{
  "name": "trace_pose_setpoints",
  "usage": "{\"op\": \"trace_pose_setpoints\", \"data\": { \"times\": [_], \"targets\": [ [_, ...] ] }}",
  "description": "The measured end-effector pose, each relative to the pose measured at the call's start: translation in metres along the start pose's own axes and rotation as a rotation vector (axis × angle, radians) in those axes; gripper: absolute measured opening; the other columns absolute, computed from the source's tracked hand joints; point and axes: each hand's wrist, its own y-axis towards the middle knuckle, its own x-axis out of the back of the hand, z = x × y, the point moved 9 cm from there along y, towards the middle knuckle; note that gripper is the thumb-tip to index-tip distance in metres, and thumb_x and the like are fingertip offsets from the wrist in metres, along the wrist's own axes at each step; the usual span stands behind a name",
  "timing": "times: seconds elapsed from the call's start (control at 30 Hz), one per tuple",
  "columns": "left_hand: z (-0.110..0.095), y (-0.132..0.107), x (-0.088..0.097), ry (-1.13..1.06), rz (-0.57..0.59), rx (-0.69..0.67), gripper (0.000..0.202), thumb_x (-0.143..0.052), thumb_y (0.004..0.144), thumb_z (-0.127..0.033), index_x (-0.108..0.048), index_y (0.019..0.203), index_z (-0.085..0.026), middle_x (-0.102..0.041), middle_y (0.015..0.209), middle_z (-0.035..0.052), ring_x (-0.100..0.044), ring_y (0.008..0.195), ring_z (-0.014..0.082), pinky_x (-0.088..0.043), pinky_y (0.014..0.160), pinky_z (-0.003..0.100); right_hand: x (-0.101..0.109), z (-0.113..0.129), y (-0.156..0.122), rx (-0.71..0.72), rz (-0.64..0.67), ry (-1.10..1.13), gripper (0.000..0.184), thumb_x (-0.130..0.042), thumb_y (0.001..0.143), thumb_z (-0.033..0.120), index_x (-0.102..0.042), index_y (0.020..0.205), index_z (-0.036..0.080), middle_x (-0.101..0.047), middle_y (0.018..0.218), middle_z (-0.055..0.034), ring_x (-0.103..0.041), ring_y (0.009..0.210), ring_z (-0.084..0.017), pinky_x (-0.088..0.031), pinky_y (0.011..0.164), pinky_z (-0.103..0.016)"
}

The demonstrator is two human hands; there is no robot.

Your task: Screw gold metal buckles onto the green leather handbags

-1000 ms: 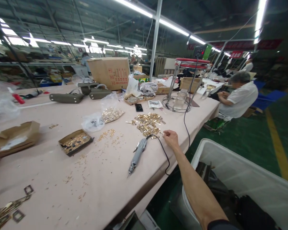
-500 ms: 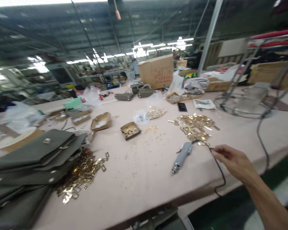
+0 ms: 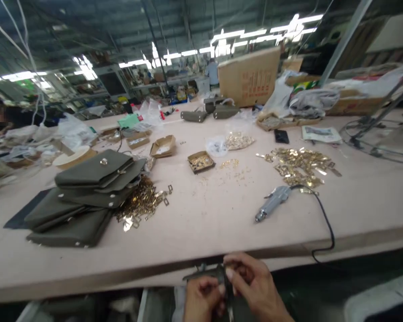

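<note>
Below the front edge of the pink table [image 3: 201,232], my left hand [image 3: 201,298] and my right hand [image 3: 253,284] meet. Both have their fingers curled on a small dark piece with a metal part [image 3: 211,273] held between them. On the table beyond lie a grey electric screwdriver [image 3: 273,202] with a black cord [image 3: 324,223], a heap of gold metal fittings [image 3: 298,166], and a second heap of gold fittings [image 3: 141,203] beside a stack of olive-green leather bag pieces [image 3: 87,197].
A small open box of gold parts [image 3: 200,161], plastic bags of parts [image 3: 237,141], a phone [image 3: 281,136] and a big cardboard carton [image 3: 249,77] stand further back. A wire stand [image 3: 372,129] is at the right. Another person [image 3: 0,118] sits at the far left.
The view swung left and down. My right hand left the gold fittings by the screwdriver cord and came down below the table edge, where it joined my left hand on a small piece.
</note>
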Motion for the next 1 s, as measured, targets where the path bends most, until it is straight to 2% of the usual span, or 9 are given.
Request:
{"op": "trace_pose_setpoints", "data": {
  "times": [0.03,0.07,0.13,0.27,0.43,0.6,0.8,1.0],
  "targets": [
    [0.002,0.000,-0.003,-0.028,0.038,-0.020,0.039,-0.087,0.066,-0.057,-0.076,0.071,-0.020,-0.067,0.057,0.0038,-0.060,0.054,0.0175,-0.052,0.057,0.032,-0.001,0.002,-0.001,-0.007,-0.016,-0.033,0.027,-0.070,0.091,0.043,-0.075,0.105,0.021,-0.071,0.083,-0.0059,-0.064,0.066,-0.017,-0.054,0.062,-0.027],
    [-0.001,0.000,-0.008,-0.075,0.097,-0.100,0.039,-0.088,0.064,-0.053,-0.075,0.068,-0.016,-0.065,0.052,0.0036,-0.056,0.047,0.0145,-0.048,0.053,0.029,-0.003,0.003,-0.001,-0.011,-0.020,-0.029,0.027,-0.072,0.089,0.043,-0.075,0.104,0.020,-0.071,0.084,-0.0060,-0.065,0.068,-0.017,-0.055,0.062,-0.027],
    [0.002,0.000,-0.012,-0.167,0.152,-0.156,0.036,-0.088,0.065,-0.044,-0.079,0.076,-0.011,-0.070,0.058,0.0063,-0.058,0.048,0.0131,-0.047,0.052,0.026,-0.004,-0.003,0.000,-0.062,-0.025,0.019,0.031,-0.077,0.085,0.043,-0.075,0.103,0.018,-0.071,0.078,-0.0049,-0.064,0.064,-0.017,-0.054,0.057,-0.026],
    [0.015,-0.002,-0.013,-0.266,0.206,-0.097,0.036,-0.088,0.068,-0.037,-0.080,0.087,-0.007,-0.072,0.059,0.0086,-0.062,0.048,0.0146,-0.051,0.052,0.025,-0.010,-0.019,-0.003,-0.149,0.001,0.065,0.032,-0.079,0.084,0.043,-0.076,0.102,0.016,-0.070,0.073,-0.0037,-0.064,0.059,-0.016,-0.054,0.053,-0.025],
    [0.011,-0.010,-0.015,-0.282,0.307,-0.151,0.031,-0.081,0.078,-0.036,-0.081,0.090,-0.008,-0.078,0.074,0.0121,-0.067,0.056,0.0148,-0.056,0.057,0.026,-0.021,-0.023,-0.010,-0.176,0.047,0.065,0.027,-0.081,0.081,0.041,-0.077,0.090,0.016,-0.070,0.078,-0.0048,-0.064,0.056,-0.015,-0.057,0.052,-0.026],
    [0.019,-0.007,-0.009,-0.321,0.259,-0.091,0.040,-0.089,0.068,-0.036,-0.078,0.091,-0.005,-0.074,0.060,0.0101,-0.066,0.051,0.0163,-0.055,0.053,0.026,-0.024,-0.030,-0.012,-0.220,0.048,0.067,0.027,-0.083,0.079,0.042,-0.077,0.088,0.017,-0.069,0.072,-0.0044,-0.064,0.053,-0.017,-0.057,0.050,-0.027],
    [0.019,-0.010,-0.012,-0.378,0.290,-0.064,0.043,-0.090,0.065,-0.036,-0.077,0.090,-0.004,-0.074,0.061,0.0109,-0.067,0.050,0.0161,-0.057,0.055,0.026,-0.022,-0.030,-0.014,-0.226,0.035,0.063,0.028,-0.083,0.079,0.042,-0.077,0.089,0.016,-0.066,0.066,-0.0032,-0.064,0.053,-0.017,-0.056,0.049,-0.027],
    [0.018,-0.012,-0.016,-0.428,0.326,-0.026,0.038,-0.092,0.063,-0.034,-0.078,0.083,-0.005,-0.074,0.061,0.0112,-0.069,0.051,0.0164,-0.059,0.055,0.025,-0.019,-0.028,-0.014,-0.174,0.053,-0.029,0.026,-0.080,0.082,0.041,-0.078,0.091,0.017,-0.067,0.084,-0.0060,-0.064,0.055,-0.016,-0.056,0.049,-0.027]
  ]
}}
